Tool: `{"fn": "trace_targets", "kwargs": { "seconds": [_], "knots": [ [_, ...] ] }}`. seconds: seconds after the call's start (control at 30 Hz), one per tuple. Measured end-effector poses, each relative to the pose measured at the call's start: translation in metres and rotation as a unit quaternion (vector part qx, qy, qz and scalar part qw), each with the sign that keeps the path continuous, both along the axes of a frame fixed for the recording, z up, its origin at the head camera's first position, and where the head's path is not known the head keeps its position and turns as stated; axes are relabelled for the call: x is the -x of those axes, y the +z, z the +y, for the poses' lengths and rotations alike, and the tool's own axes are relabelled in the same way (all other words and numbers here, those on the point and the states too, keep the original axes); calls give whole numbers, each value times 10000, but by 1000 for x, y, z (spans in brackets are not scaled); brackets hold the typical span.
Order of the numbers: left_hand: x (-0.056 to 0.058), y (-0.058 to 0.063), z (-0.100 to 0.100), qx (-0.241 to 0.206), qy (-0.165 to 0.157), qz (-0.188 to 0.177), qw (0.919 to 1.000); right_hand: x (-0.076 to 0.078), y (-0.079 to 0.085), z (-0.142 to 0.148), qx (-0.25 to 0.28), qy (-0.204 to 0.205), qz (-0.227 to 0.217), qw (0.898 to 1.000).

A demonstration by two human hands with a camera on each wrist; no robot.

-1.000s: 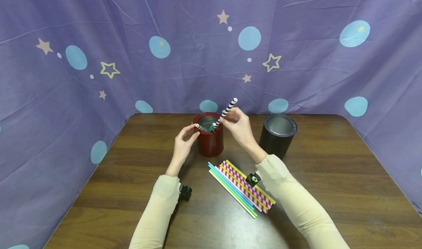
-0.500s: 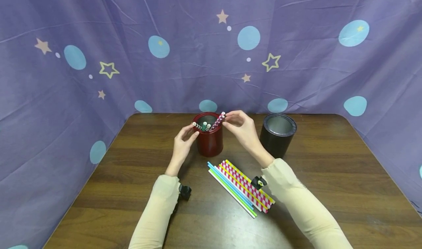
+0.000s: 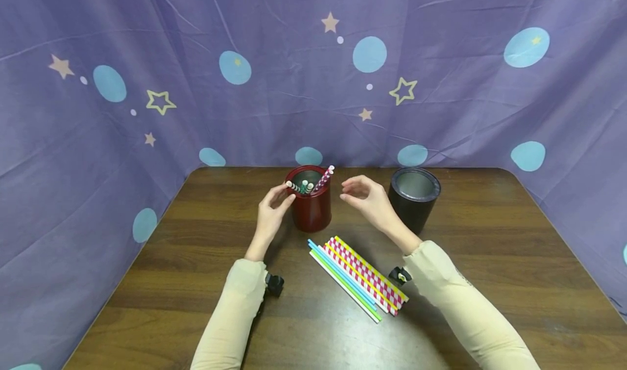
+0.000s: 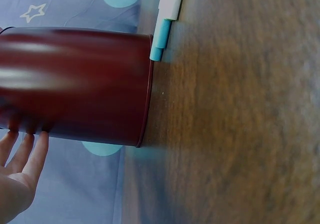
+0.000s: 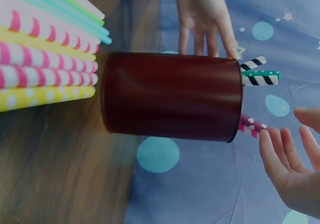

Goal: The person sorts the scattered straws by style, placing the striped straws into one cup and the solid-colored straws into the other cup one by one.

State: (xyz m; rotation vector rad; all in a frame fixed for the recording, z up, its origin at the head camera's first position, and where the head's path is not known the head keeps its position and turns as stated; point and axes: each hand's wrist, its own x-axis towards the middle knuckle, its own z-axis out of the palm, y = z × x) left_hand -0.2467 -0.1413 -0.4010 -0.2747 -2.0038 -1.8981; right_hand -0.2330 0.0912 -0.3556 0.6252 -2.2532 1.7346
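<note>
A dark red can (image 3: 311, 213) stands upright, holding several paper straws: black-and-white striped straws (image 5: 262, 79), a green dotted straw (image 5: 274, 75) and two pink-purple patterned straws (image 3: 324, 179) leaning right over the rim. Against the can's left side, near the rim, my left hand (image 3: 271, 216) rests straight fingers (image 4: 37, 159), with the thumb apart from them. To the right of the can, my right hand (image 3: 372, 202) hovers with nothing held, fingers slightly bent and parted. The right wrist view shows both hands (image 5: 295, 179) beside the can.
A black can (image 3: 414, 201) stands behind and right of my right hand, its wall partly hidden. Several straws (image 3: 357, 277), pink-checked, yellow, blue and green, lie side by side in front of the red can. A purple patterned curtain (image 3: 274, 109) hangs behind the wooden table (image 3: 490, 250).
The right hand let go of a black-and-white striped straw, now in the red can, then touched the pink-purple straws, and has drawn back rightward. The left hand stayed at the can.
</note>
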Motion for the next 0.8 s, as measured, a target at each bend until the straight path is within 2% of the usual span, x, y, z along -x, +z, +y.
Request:
{"fn": "trace_targets", "kwargs": {
  "seconds": [0.37, 0.67, 0.8],
  "knots": [
    [1, 0, 0, -83, -61, 31, 9999, -1, -20, 9, -742, 613, -322, 9948],
    [2, -2, 0, -128, -80, 50, 9999, -2, -37, 17, -1232, 992, -612, 9855],
    [1, -2, 0, -150, -88, 66, 9998, -3, -46, 21, -1588, 1287, -610, 9770]
  ]
}}
